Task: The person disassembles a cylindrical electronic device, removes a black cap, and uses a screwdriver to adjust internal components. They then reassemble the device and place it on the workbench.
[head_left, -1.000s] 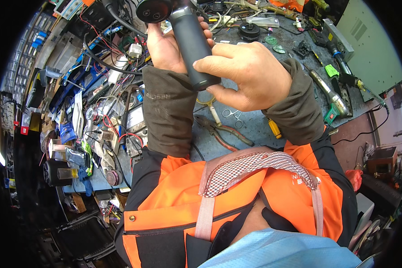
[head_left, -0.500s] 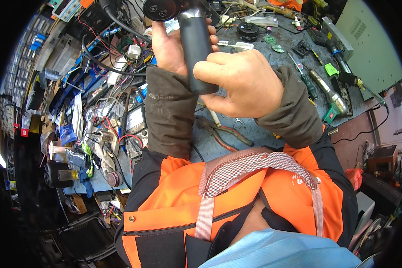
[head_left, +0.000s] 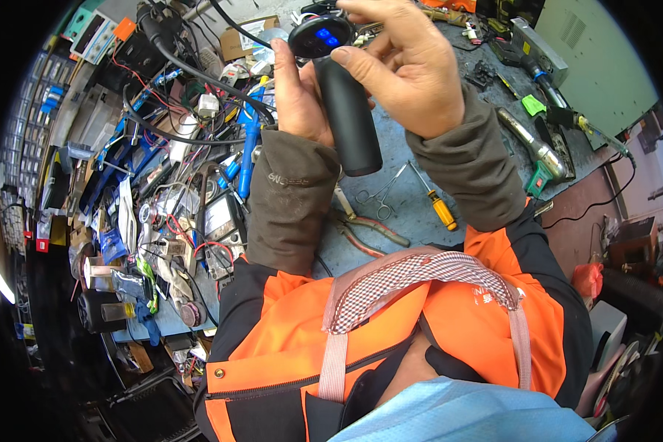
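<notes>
A black massage gun [head_left: 352, 121] slants in front of me, handle end toward me. Blue lights glow on its round dark display [head_left: 323, 35]. My left hand [head_left: 296, 99] is wrapped around it from the left, thumb pointing up beside the display. At the display's right edge is my right hand [head_left: 409, 62], thumb and forefinger apart; whether the thumb touches the rim I cannot tell. On the bench below lie a pair of scissor-like forceps [head_left: 381, 197], a screwdriver with a yellow handle [head_left: 442, 211] and red-handled pliers [head_left: 368, 232].
Tangled cables, tools and small parts [head_left: 177, 199] cover the bench's left side. A blue tool [head_left: 249, 151] stands near my left sleeve. At the right lie a heat tool with a green end [head_left: 541, 166] and a metal box [head_left: 539, 53]. A black cable [head_left: 597, 221] hangs off the right edge.
The display has tilted into view and now shows blue lights. My right hand has moved from the handle's lower end up to the display. The forceps and screwdriver are now uncovered.
</notes>
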`<control>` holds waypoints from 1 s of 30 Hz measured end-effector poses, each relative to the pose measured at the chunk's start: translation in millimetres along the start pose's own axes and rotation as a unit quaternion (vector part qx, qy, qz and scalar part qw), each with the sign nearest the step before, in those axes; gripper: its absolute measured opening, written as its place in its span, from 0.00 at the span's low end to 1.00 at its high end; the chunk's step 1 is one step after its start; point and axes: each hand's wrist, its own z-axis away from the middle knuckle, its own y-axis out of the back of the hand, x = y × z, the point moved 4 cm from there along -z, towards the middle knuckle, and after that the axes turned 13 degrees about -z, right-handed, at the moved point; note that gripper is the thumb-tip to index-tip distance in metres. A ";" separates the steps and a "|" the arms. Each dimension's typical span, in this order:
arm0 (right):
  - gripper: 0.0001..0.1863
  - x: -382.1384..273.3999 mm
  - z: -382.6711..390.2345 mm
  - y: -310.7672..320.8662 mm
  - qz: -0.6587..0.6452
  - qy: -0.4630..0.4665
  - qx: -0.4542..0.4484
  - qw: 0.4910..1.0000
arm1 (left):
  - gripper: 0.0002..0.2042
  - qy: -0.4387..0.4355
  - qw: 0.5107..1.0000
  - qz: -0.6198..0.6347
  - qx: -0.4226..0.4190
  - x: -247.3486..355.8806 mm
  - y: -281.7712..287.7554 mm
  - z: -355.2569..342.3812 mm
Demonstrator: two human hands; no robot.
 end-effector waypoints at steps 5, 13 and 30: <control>0.19 0.1 1.4 -4.5 0.045 0.069 -0.005 0.997 | 0.47 -0.087 0.996 -0.004 0.024 -5.9 -14.7 -0.6; 0.22 10.0 14.8 -1.4 0.048 0.153 0.022 0.987 | 0.42 -0.241 0.963 -0.120 0.024 -1.0 -17.5 8.3; 0.27 -4.6 15.4 -0.9 0.090 0.253 -0.023 0.963 | 0.46 -0.269 0.953 -0.137 -0.004 5.6 -26.5 15.3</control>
